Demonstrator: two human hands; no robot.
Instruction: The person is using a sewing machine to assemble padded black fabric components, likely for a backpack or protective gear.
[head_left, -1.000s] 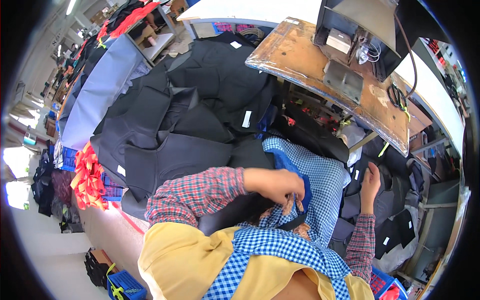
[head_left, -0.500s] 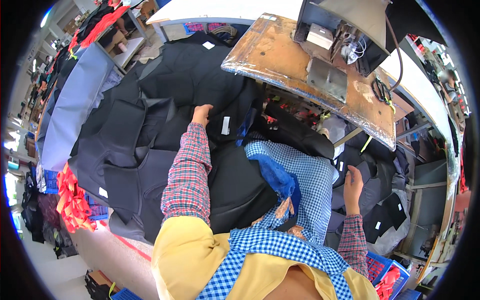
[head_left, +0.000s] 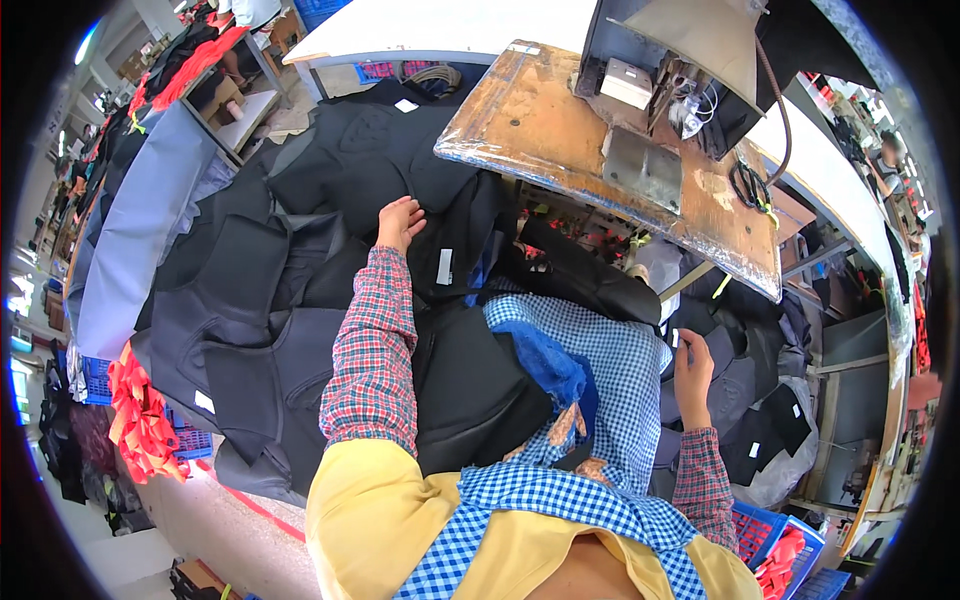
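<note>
A large heap of black, padded-looking fabric pieces point(head_left: 245, 275) spreads in front of me and to my left. My left hand point(head_left: 401, 222) is over the heap, its fingertips pinched together at the edge of a black fabric piece point(head_left: 360, 150). A white label point(head_left: 445, 267) shows on black fabric just right of that wrist. Beyond my apron-covered lap, my right hand point(head_left: 693, 375) has its fingers bent beside a small white label point(head_left: 675, 338), at a second pile of dark fabric pieces point(head_left: 735, 385). What its fingertips hold is hidden.
A worn wooden machine table point(head_left: 540, 105) with a grey machine housing point(head_left: 690, 60) juts in at the upper right. Behind stands a white table point(head_left: 430, 25). Red fabric strips point(head_left: 140, 420) hang at the left; a blue crate point(head_left: 755, 530) stands at the lower right.
My left hand has turned, its fingertips now pinched together at the fabric. The right hand has shifted slightly left and down, nearer the small label. The whole view has shifted a little.
</note>
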